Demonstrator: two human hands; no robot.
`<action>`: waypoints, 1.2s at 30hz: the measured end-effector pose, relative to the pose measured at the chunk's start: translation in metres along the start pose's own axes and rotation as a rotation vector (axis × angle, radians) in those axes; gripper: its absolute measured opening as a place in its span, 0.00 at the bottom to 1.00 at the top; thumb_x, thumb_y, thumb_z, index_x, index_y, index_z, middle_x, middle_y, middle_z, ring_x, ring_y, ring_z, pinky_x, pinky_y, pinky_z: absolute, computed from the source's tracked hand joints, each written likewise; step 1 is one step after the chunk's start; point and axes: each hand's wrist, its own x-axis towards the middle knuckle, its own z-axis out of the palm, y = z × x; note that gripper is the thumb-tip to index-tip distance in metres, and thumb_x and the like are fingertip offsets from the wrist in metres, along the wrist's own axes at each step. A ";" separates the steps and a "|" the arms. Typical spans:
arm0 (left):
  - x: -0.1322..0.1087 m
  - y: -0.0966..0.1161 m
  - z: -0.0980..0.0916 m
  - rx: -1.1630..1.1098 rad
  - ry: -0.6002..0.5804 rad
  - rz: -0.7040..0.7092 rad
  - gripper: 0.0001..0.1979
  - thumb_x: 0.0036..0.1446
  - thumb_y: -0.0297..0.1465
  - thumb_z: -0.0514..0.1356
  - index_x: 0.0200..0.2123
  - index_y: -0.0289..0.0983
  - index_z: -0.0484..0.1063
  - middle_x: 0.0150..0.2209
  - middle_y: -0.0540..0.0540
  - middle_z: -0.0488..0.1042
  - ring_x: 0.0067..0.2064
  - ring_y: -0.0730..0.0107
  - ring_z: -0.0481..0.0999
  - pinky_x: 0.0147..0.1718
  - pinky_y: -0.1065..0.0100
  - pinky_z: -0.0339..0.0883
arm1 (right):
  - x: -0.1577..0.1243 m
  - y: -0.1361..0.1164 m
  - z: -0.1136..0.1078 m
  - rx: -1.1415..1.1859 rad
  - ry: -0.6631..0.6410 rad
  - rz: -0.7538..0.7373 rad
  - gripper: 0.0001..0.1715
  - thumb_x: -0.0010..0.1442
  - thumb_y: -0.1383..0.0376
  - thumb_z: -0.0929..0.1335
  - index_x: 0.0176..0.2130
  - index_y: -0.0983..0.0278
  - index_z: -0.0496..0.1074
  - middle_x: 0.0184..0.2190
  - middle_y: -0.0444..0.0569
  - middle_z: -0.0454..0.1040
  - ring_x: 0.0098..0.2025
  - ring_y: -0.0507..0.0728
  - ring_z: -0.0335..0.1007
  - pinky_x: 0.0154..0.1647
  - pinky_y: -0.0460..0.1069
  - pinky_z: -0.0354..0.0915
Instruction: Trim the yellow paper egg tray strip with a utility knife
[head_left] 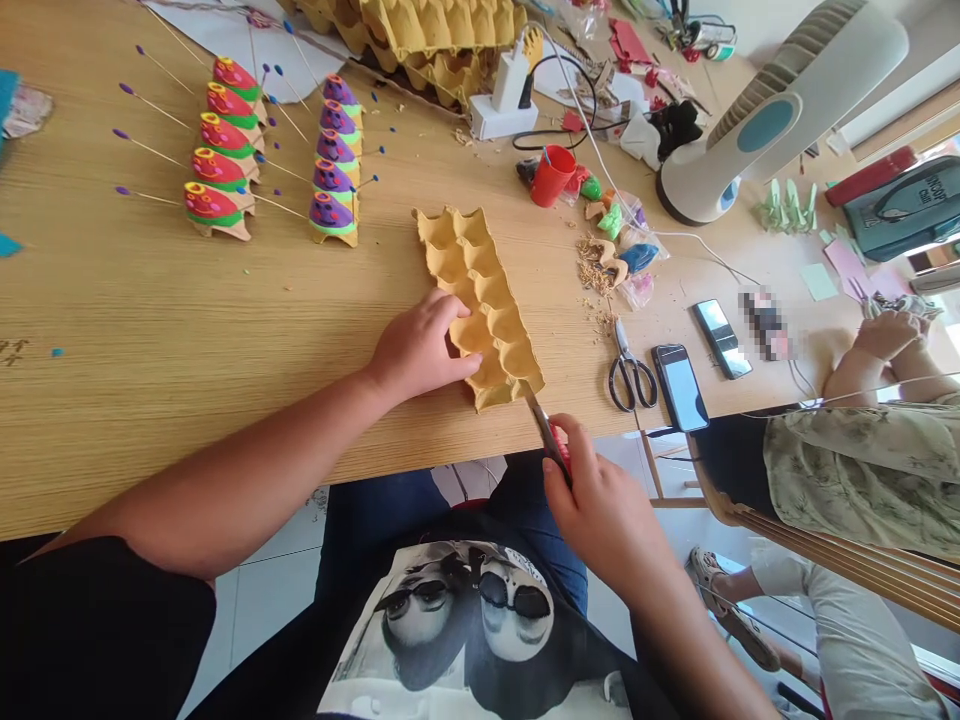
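Observation:
A strip of yellow egg carton [480, 290] lies on the wooden table [187, 330] near its front edge. My left hand [420, 345] rests on the strip's near left side, fingers curled over a cup and pressing it down. My right hand [592, 500] is closed round the red handles of scissors [544, 425], whose blades point up at the strip's near corner and touch it.
Two rows of painted carton cones [217, 150] with pins stand at the back left. Black scissors [630, 370] and two phones [679, 385] lie to the right. A red cup [553, 175], fan [757, 120] and more cartons [427, 35] sit behind. Another person [862, 470] sits at right.

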 end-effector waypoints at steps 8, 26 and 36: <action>0.000 0.000 0.000 0.009 -0.002 0.000 0.24 0.49 0.43 0.65 0.48 0.40 0.67 0.53 0.43 0.71 0.49 0.54 0.75 0.42 0.61 0.70 | 0.002 0.002 0.033 -0.057 0.143 -0.126 0.32 0.72 0.66 0.58 0.72 0.57 0.50 0.52 0.50 0.77 0.40 0.58 0.79 0.33 0.49 0.68; -0.001 0.000 0.000 0.016 0.008 -0.002 0.25 0.49 0.43 0.65 0.48 0.41 0.66 0.52 0.44 0.71 0.49 0.54 0.75 0.43 0.60 0.71 | 0.006 -0.005 0.041 -0.274 0.164 -0.101 0.39 0.70 0.68 0.59 0.74 0.58 0.42 0.33 0.43 0.75 0.29 0.54 0.71 0.26 0.49 0.58; -0.001 0.001 -0.001 0.013 -0.002 -0.008 0.24 0.49 0.44 0.64 0.48 0.41 0.67 0.52 0.44 0.71 0.49 0.55 0.75 0.42 0.60 0.71 | 0.003 -0.007 0.042 -0.295 0.142 -0.084 0.42 0.68 0.70 0.60 0.74 0.59 0.39 0.34 0.43 0.74 0.28 0.54 0.71 0.25 0.49 0.59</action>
